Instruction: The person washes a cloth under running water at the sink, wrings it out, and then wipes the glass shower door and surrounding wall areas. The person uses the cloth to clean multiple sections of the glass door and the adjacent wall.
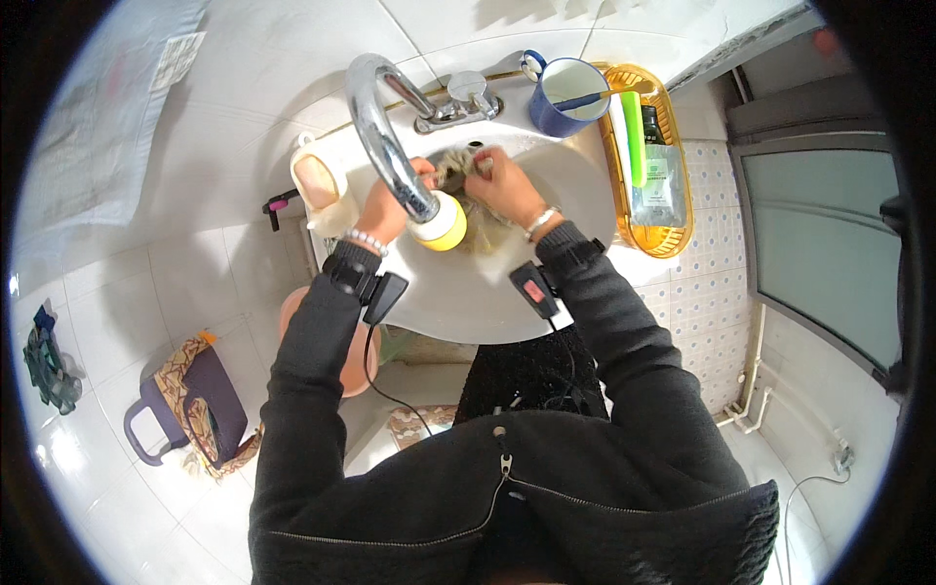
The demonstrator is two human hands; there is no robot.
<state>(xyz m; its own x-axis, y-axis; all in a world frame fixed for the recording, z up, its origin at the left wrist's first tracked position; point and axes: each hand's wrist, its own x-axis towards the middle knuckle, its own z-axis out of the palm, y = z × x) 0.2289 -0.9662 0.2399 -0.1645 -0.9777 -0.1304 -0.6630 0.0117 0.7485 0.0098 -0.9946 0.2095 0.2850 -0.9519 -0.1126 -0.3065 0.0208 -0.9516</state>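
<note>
A wet, greyish-beige cloth [458, 162] is bunched up over the white washbasin [468, 307], near its back wall. My right hand [506, 189] pinches the cloth's right side between thumb and fingers. At the cloth's left end, the fingertips of my left hand [385, 210] grip it, partly covered by the faucet spout. More of the cloth, or murky water, shows yellowish below my hands; which one I cannot tell. The curved chrome faucet [376, 121] arches over my left hand and ends in a yellow-and-white nozzle [440, 223].
On the basin's right rim stand a blue mug [569, 102] with a toothbrush and an amber plastic basket [658, 245] of toiletries. A soap holder [319, 183] sits at the left. Below are a pink tub [358, 358] and a purple container [223, 395]. Cables hang from both wrist devices.
</note>
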